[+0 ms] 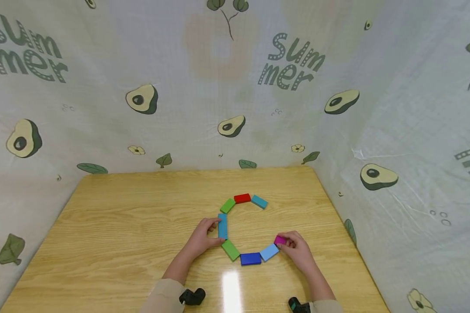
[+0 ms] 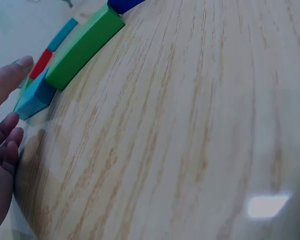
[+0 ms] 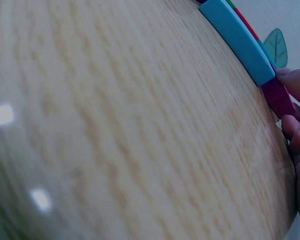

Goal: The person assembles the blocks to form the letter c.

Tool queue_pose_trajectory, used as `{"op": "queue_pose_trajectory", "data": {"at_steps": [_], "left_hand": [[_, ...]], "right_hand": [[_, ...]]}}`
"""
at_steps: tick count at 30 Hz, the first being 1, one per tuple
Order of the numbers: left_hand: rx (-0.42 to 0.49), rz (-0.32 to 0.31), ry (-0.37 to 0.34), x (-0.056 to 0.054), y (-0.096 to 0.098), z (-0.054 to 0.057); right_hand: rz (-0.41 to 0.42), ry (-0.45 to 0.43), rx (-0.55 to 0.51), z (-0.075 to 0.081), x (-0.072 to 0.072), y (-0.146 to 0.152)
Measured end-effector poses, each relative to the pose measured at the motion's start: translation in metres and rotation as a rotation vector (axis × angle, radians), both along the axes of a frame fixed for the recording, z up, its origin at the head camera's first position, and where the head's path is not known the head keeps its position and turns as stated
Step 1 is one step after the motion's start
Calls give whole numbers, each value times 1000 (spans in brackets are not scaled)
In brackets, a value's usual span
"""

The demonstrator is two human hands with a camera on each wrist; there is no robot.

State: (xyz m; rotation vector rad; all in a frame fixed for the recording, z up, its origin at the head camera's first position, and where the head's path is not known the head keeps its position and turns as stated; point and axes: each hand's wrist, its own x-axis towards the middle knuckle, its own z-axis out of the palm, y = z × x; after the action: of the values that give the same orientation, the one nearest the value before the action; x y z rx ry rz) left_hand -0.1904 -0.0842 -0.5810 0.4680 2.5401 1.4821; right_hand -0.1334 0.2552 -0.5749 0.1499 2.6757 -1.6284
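Wooden blocks form an arc on the table, its gap facing right. My left hand [image 1: 202,238] pinches a medium-blue block [image 1: 223,228] on the arc's left side, thumb at the near end and a finger at the far end. At the lower right, my right hand [image 1: 298,251] grips a magenta block [image 1: 280,240] between thumb and fingers, partly covering it. That block meets the end of a light-blue block [image 1: 269,252], also in the right wrist view. A dark-blue block [image 1: 250,259] and a green block [image 1: 230,250] continue the curve up to the medium-blue one.
Beyond the left hand, a second green block [image 1: 227,205], a red block [image 1: 242,198] and another blue block [image 1: 259,201] make the arc's far end. The wooden table [image 1: 113,226] is bordered by a printed cloth [image 1: 180,143] behind and at the sides.
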Motion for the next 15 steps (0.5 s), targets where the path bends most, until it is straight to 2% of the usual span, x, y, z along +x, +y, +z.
{"op": "queue_pose_trajectory", "data": {"at_steps": [5, 15], "left_hand": [[-8, 17, 0, 6, -2, 8], [-26, 60, 31, 24, -16, 22]], "right_hand": [[6, 9, 9, -1, 0, 1], [19, 57, -12, -3, 3, 3]]}}
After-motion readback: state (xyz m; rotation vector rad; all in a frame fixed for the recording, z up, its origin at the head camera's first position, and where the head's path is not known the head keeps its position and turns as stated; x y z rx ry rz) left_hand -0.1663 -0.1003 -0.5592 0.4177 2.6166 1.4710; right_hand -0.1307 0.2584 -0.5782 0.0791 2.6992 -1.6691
